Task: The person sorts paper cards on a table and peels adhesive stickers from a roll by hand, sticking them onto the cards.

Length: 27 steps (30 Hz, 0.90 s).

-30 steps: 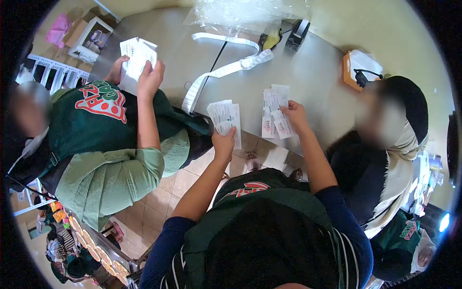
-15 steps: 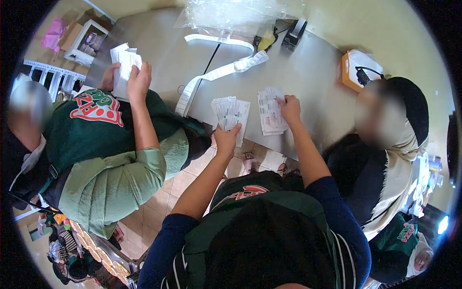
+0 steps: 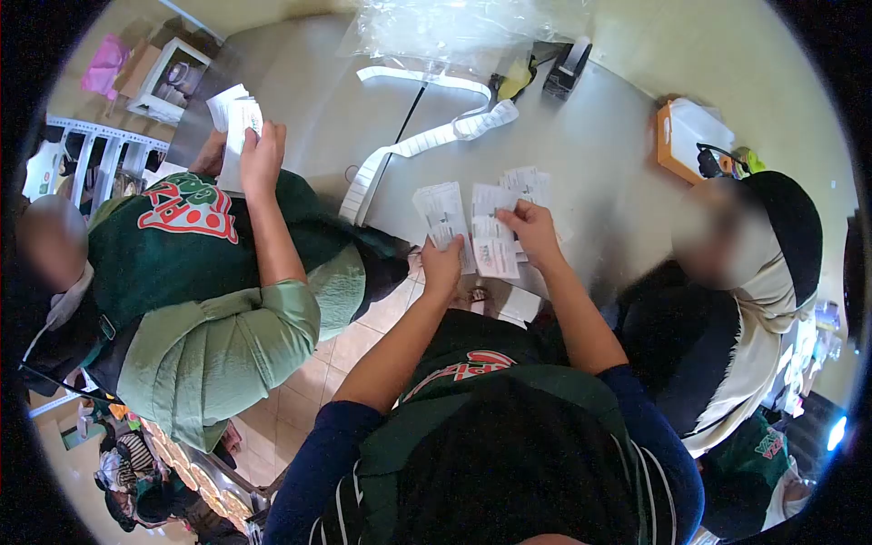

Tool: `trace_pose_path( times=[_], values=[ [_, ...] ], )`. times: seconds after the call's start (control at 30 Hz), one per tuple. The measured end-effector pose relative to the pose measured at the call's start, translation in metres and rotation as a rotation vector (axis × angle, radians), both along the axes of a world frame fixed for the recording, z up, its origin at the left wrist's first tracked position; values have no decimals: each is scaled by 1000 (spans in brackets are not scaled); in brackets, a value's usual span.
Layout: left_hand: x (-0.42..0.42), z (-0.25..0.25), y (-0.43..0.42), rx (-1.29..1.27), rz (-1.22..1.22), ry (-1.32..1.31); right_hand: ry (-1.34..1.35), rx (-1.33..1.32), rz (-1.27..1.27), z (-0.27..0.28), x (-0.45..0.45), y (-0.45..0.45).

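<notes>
A fanned stack of white printed slips (image 3: 440, 207) is in my left hand (image 3: 443, 263), fingers closed on its lower edge over the front of the table. Just right of it, my right hand (image 3: 532, 234) pinches a printed paper slip (image 3: 493, 247) by its right side. This slip hangs close beside the left-hand stack; whether they touch I cannot tell. Partly hidden behind the slip and my right hand, a pile of similar slips (image 3: 530, 182) lies on the metal table (image 3: 610, 150).
A co-worker at left holds more papers (image 3: 242, 136). Another person stands at right. A long label strip (image 3: 422, 141) curls across the table. Clear plastic bags (image 3: 454, 32), a tape dispenser (image 3: 569, 68) and an orange-sided box (image 3: 677, 150) sit towards the back and right.
My right hand has come left from the pile on the table and now holds a slip beside the left-hand stack. The view has shifted slightly.
</notes>
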<state>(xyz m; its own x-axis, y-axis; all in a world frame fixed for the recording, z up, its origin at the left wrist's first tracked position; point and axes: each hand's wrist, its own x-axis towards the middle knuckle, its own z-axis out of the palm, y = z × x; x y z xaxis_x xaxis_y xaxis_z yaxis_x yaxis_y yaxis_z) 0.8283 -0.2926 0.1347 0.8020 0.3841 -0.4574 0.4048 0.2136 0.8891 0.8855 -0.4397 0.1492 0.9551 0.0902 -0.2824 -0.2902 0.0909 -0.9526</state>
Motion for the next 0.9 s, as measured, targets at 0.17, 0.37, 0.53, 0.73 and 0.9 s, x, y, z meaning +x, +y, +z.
trace_pose_path(
  times=[0.17,0.37,0.53,0.73,0.9],
  values=[
    [3,14,1,-15,-109,-98,33,-128,100,-6,-7,24],
    [8,-17,22,44,-70,-86,-29,-458,-30,-32,16,-2],
    [5,-12,42,-124,-85,-76,-486,-1279,-210,-36,22,-26],
    [0,22,26,-42,-194,-148,-122,-519,-34,15,-15,48],
    [5,5,35,-69,-145,-105,-60,-44,-245,-6,-1,35]
  ],
)
